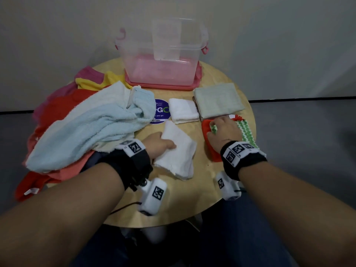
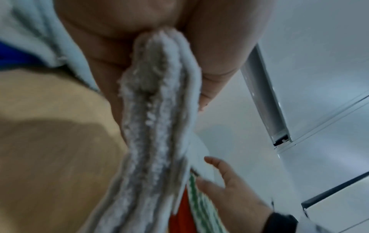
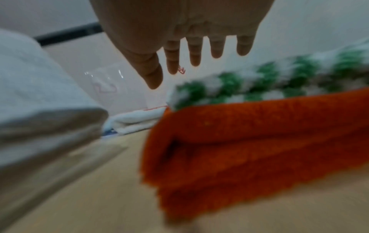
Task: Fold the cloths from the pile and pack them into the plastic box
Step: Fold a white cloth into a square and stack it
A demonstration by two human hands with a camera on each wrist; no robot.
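My left hand (image 1: pixel 163 144) pinches a folded white cloth (image 1: pixel 176 153) near the table's middle, thumb on top and fingers beneath; the left wrist view shows the cloth's layered edge (image 2: pixel 157 110) squeezed between them. My right hand (image 1: pixel 224 128) is spread flat, fingers (image 3: pixel 194 53) straight, over a folded orange cloth (image 3: pixel 249 141) with a green-and-white striped cloth (image 1: pixel 247 132) on top. The clear plastic box (image 1: pixel 163 60) stands open at the back of the table. The pile lies on the left, with a light blue towel (image 1: pixel 92 128) on top of it.
A folded white cloth (image 1: pixel 184 110) and a folded pale green cloth (image 1: pixel 217 100) lie in front of the box. The box stands on its pink lid (image 1: pixel 159 86). Red, yellow and pink cloths (image 1: pixel 90 79) hang over the round wooden table's (image 1: pixel 202 189) left edge. A blue sticker (image 1: pixel 160 112) marks the centre.
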